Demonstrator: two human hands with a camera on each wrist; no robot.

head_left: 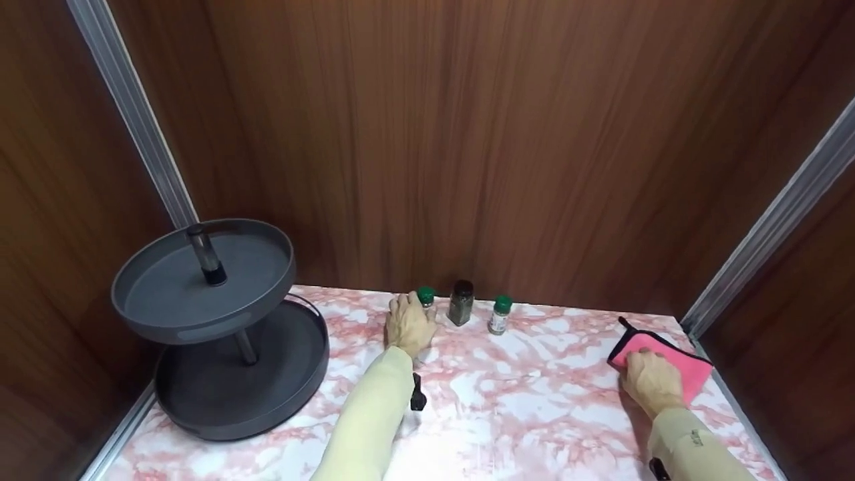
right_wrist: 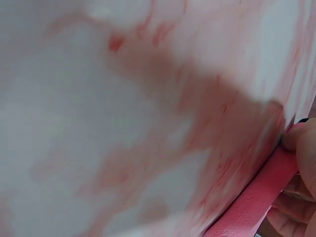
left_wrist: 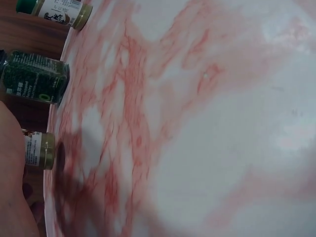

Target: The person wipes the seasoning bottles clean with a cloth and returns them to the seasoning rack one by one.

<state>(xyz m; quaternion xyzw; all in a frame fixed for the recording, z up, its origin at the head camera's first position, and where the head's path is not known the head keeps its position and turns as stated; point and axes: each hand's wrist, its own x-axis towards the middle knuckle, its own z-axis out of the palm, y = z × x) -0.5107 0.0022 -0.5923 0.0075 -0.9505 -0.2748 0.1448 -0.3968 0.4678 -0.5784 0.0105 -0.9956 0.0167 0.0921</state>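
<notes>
At the table's back edge my left hand (head_left: 409, 325) holds a small green-capped spice jar (head_left: 426, 294), its thumb in front of the glass. The left wrist view shows that jar's labelled lower end (left_wrist: 39, 149) beside the palm, and the fingers are partly hidden. To its right stand a dark-capped jar of green herbs (head_left: 461, 304) and another green-capped spice jar (head_left: 499, 315). Over at the right, my right hand (head_left: 651, 381) grips a pink cloth (head_left: 691, 367) with black edging and a black loop. Its thumb presses the cloth, with curled fingers below, in the right wrist view.
A dark grey two-tier round tray stand (head_left: 200, 327) occupies the left of the table. Brown wood-grain panels (head_left: 427, 147) with metal corner posts enclose the back and sides. The tabletop (head_left: 534, 401) has a pink and white marbled cover.
</notes>
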